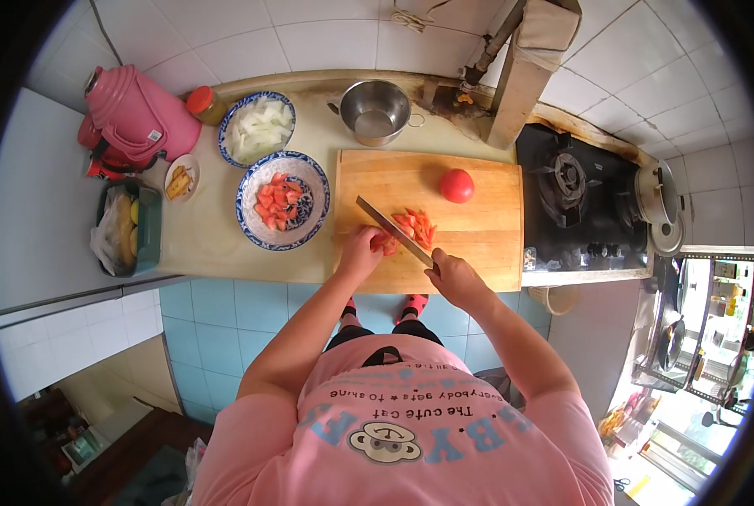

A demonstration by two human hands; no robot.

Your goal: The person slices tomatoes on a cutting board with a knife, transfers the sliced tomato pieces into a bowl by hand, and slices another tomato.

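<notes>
Left hand (pixel 363 251) pinches the tomato piece (pixel 385 245) beside the blade, fingers bent together; right hand (pixel 455 278) wraps the handle of the knife (pixel 394 230); cut slices (pixel 417 226) lie across the blade on the cutting board (pixel 478 240), the whole tomato (pixel 457 185) beyond them; cut flesh should be light, soft and slippery, best steadied lightly by curled fingertips; the stiff knife, by its handle.

Knife handle (pixel 433 265) mostly hidden by right hand (pixel 455 280), pink shirt (pixel 394 422) cut off below.
</notes>
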